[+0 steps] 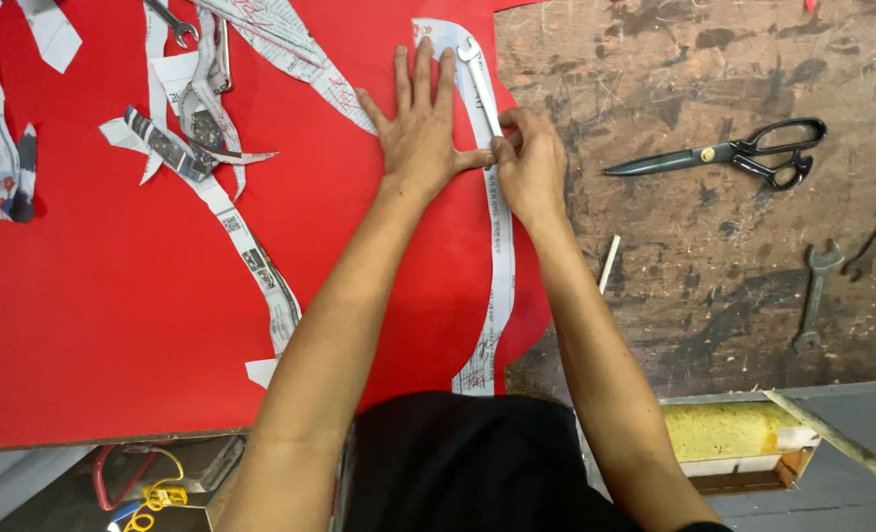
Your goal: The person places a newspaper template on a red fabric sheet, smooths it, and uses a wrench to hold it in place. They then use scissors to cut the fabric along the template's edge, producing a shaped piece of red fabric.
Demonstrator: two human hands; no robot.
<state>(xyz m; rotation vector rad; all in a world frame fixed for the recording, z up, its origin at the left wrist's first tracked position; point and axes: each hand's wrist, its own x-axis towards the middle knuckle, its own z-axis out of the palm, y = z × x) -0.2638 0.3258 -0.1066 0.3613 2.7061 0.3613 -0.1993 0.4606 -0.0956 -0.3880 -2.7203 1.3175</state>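
My right hand (pixel 531 163) has its fingers (pixel 507 148) pinched shut on something small and thin at the edge of the long newsprint pattern strip (pixel 502 266); it may be chalk or a marker, but I cannot tell, it is hidden in my grip. My left hand (pixel 418 133) lies flat, fingers spread open, palm pressing the red sheet (pixel 113 296) just beside the strip, thumb touching my right fingertips. A small silver wrench (pixel 479 84) rests on the strip's upper end as a weight, right above my right knuckles.

The strip curves down the right edge of the red sheet toward my body. Further left, more paper pattern pieces (pixel 201 148) lie on the red, with another wrench (pixel 172 22) at the top edge. On the bare, scarred table (pixel 704 296) to my right lie black scissors (pixel 743 153), well apart, a small white stick (pixel 608 263), and a dark wrench (pixel 814 296).

The risk as I judge it: the strip's lower part is unweighted, so pushing along its edge could slide or buckle the paper. My right wrist could also nudge the wrench off. The red sheet ends close to the strip, leaving little margin.
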